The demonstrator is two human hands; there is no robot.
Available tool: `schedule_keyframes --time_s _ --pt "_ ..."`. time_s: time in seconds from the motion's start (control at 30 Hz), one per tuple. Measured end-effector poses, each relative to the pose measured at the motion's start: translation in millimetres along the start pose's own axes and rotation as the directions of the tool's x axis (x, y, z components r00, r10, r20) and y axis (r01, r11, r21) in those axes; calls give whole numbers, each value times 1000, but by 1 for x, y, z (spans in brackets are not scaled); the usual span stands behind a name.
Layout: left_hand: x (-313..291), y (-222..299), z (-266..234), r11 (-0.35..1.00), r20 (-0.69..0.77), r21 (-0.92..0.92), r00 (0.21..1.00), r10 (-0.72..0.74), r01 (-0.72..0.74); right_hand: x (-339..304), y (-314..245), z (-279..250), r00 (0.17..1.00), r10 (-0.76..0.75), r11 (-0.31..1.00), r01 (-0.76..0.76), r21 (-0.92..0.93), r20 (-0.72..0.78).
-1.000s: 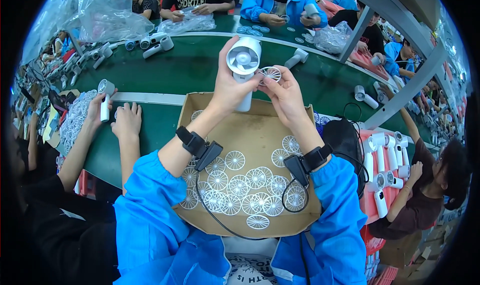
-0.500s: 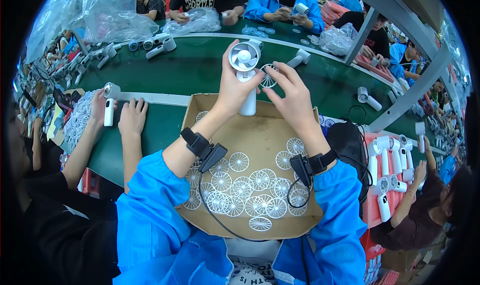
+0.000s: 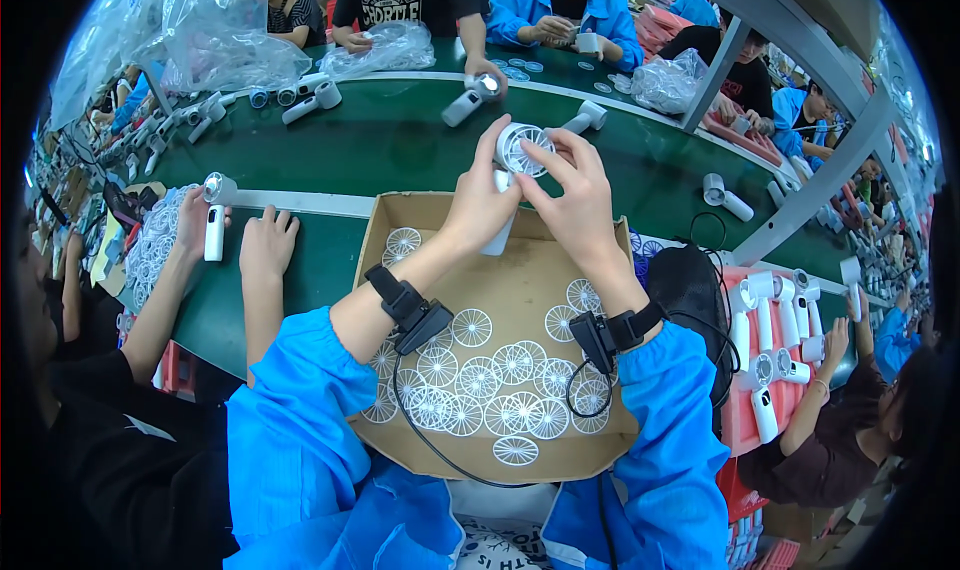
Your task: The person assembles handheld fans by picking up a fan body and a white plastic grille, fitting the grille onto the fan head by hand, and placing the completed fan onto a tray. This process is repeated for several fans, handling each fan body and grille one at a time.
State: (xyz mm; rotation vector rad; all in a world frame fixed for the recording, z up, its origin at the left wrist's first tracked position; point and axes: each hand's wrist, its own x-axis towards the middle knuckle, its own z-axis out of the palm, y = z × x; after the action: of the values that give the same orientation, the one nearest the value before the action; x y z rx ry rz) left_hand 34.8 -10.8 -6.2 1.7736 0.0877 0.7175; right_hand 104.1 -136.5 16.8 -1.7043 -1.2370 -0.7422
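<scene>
A white handheld fan (image 3: 503, 178) is gripped in my left hand (image 3: 474, 202), its round head tipped up and its handle slanting down over the box. Against the front of the fan head lies a white spoked grille (image 3: 526, 150). My right hand (image 3: 572, 192) presses that grille with thumb and fingers at its edge; whether it is fully seated I cannot tell. Beneath both hands is an open cardboard box (image 3: 480, 270), with several loose white spoked grilles (image 3: 479, 378) lying overlapped toward its near side.
Beyond the box runs a green conveyor belt (image 3: 380, 135) with several fans on it. Across it, a person's hand holds another fan (image 3: 470, 101). At left, a person holds a fan (image 3: 215, 215). A pink tray of fans (image 3: 745, 410) and a grey metal post (image 3: 830, 180) stand at right.
My right hand has brought the spoked grille left onto the fan head. The fan has tilted and shifted slightly lower. Across the belt, a person's hand has reached in with another fan.
</scene>
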Motion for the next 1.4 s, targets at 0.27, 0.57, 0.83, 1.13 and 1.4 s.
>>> schedule_keyframes --time_s 0.27,0.57,0.83,1.13,1.4 --pt "-4 4 4 998 26 67 1000 -5 3 0 1 -3 999 -52 998 52 -38 10" --pt "-4 0 5 999 27 46 1000 8 -10 1 3 -4 996 -89 994 91 -60 27" --pt "-6 11 1 983 154 -48 974 -168 177 0 11 -5 982 -152 979 166 -121 116" --pt "-4 16 -10 920 343 -339 937 -74 196 -3 8 5 822 460 246 -483 840 337" --pt "1 19 -8 930 389 -285 915 -107 230 -3 26 -11 717 442 301 -685 663 540"
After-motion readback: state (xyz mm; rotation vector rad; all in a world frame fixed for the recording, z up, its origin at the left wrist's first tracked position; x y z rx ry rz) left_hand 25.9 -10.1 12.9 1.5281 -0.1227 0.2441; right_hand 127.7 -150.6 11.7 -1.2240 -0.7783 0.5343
